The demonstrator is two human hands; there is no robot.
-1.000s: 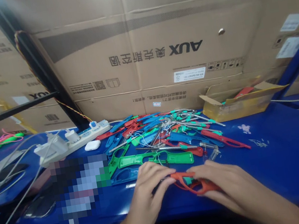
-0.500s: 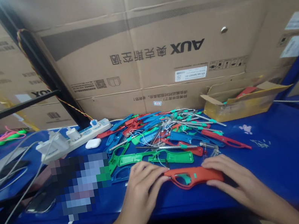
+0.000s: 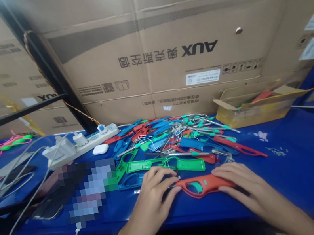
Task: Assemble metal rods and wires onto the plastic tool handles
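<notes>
A red lighter body (image 3: pixel 213 182) with a green trigger in its loop lies level between my hands near the table's front edge. My right hand (image 3: pixel 243 183) is closed round its wide right end. The fingers of my left hand (image 3: pixel 160 189) pinch at its narrow left end, where a thin metal rod shows. Just behind them lies a green half shell (image 3: pixel 190 164). Beyond it spreads a pile of red, blue and green shells, metal rods (image 3: pixel 187 152) and thin white wires.
An open yellow-taped carton (image 3: pixel 253 114) stands at the back right, before large cardboard boxes (image 3: pixel 160 28). At left are a white power strip (image 3: pixel 89 146), an earphone case (image 3: pixel 100 149), phones and cables. Small white pins (image 3: pixel 279 151) and pink bits (image 3: pixel 261 136) lie at right.
My left hand's fingers have shifted slightly off the lighter's narrow end, and more of the metal rod shows. The whole view has moved a little to the side.
</notes>
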